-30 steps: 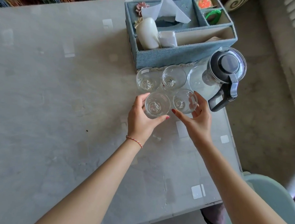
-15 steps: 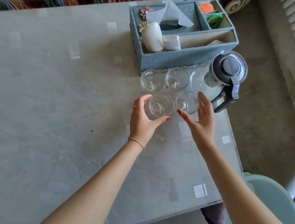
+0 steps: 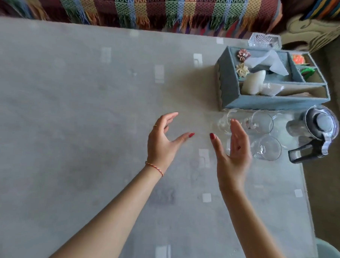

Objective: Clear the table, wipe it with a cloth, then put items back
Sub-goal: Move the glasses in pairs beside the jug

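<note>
Counts: 1 grey table [image 3: 87, 125], 1 blue organizer box [image 3: 263, 102], 1 glass kettle [image 3: 319, 125] with black handle. Clear glasses [image 3: 267, 147]: 3 clearly countable, a possible 4th hidden behind the right hand [image 3: 233, 151]. Hands: 2, left hand [image 3: 162, 142] included; 2 fabric flowers [image 3: 243, 62] on the box.
</note>
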